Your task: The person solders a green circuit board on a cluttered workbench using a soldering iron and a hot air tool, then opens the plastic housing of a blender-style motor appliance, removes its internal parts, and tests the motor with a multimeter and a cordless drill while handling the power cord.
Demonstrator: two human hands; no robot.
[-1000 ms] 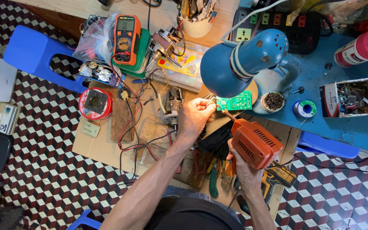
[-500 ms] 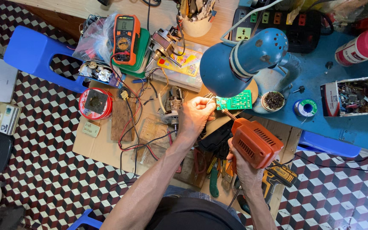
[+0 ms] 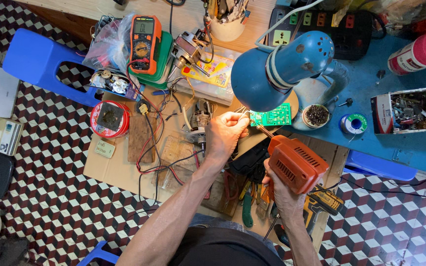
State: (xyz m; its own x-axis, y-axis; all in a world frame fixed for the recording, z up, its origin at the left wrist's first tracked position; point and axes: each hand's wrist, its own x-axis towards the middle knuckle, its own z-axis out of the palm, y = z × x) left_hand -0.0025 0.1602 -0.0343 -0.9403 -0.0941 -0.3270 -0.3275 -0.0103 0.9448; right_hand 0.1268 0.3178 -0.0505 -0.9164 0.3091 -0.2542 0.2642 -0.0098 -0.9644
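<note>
A small green circuit board (image 3: 272,116) lies under a blue desk lamp (image 3: 277,69). My left hand (image 3: 226,133) pinches thin wires at the board's left edge. My right hand (image 3: 278,184) grips an orange soldering gun (image 3: 296,163); its thin tip points up-left and meets the board's lower left corner. Both forearms reach up from the bottom of the view.
An orange multimeter (image 3: 144,39), a red round tin (image 3: 109,118), a small motor (image 3: 200,118) and tangled red and black wires lie to the left. A solder spool (image 3: 353,123), a brass-wool tin (image 3: 316,115), a parts tray (image 3: 410,108) and a blue stool (image 3: 40,61) surround the work.
Nothing clear has moved; both hands stay at the board with the soldering gun's tip against it.
</note>
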